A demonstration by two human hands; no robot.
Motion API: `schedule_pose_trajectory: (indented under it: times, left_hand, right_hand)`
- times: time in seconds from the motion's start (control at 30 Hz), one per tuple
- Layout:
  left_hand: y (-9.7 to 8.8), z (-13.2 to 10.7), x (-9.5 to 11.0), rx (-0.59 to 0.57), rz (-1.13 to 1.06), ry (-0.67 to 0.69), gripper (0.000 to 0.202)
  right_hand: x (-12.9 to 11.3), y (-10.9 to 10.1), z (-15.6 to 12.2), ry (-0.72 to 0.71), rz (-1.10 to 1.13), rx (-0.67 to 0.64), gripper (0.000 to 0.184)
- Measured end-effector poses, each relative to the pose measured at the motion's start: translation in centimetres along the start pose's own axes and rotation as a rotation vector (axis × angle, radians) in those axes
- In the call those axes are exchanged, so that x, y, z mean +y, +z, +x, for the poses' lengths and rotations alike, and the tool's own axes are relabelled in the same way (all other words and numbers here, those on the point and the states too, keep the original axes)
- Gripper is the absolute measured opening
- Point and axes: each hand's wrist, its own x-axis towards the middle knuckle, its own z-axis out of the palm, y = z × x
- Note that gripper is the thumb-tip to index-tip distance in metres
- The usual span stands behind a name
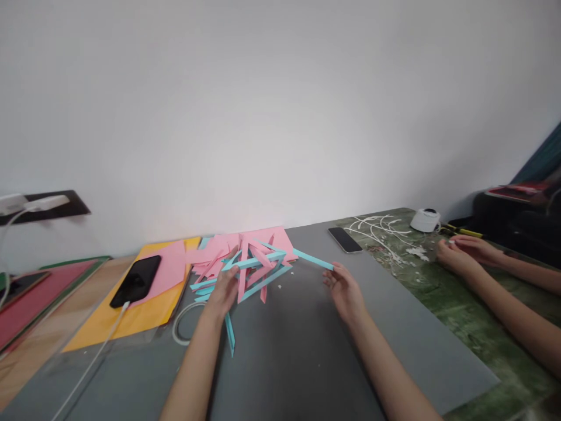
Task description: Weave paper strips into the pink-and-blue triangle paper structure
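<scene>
A loose lattice of folded pink and blue paper strips (262,264) stands over the table in front of me. My left hand (223,295) is closed on its left side, with the fingertips partly hidden behind the strips. One long blue paper strip (313,259) reaches out from the lattice toward the right. Its outer end is pinched between the thumb and fingers of my right hand (344,289). Another blue strip (230,334) hangs below my left hand. Loose pink paper pieces (214,248) and blue strips lie behind and left of the lattice.
To the left, a black phone (137,280) with a white cable rests on yellow and pink sheets (170,266). A ring of cable (177,327) lies nearby. Another phone (345,240), white cords (381,225) and a white roll (425,220) lie right, beside another person's hands (464,254).
</scene>
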Motion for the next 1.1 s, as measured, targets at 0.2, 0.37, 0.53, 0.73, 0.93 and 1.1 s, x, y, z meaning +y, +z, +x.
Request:
schedule_pose_trajectory:
  times: [0.2,0.37,0.53,0.73,0.93,1.1]
  left_hand:
    - [0.6,0.4,-0.1,0.09,-0.045,0.01,0.03]
    - [1.5,0.6,-0.5,0.178,-0.157,0.067,0.026]
    - [2.8,0.5,-1.8,0.101,-0.095,0.089,0.036]
    - [3.2,0.1,-3.3,0.018,-0.02,0.046,0.049]
    - [2.3,0.2,-3.4,0.061,0.152,0.007,0.059]
    - [2.0,0.3,-2.7,0.032,0.386,0.085,0.054]
  right_hand:
    - [0.6,0.4,-0.1,-0.016,-0.057,-0.037,0.025]
    - [2.3,1.2,-1.0,0.101,0.071,-0.05,0.022]
    - [3.4,2.2,-2.1,0.225,0.075,-0.103,0.019]
    - [2.7,2.5,-1.9,0.217,0.07,-0.206,0.023]
    - [1.7,2.4,-1.5,0.153,0.02,-0.269,0.03]
    - [1.0,2.5,-1.7,-0.03,-0.111,-0.266,0.026]
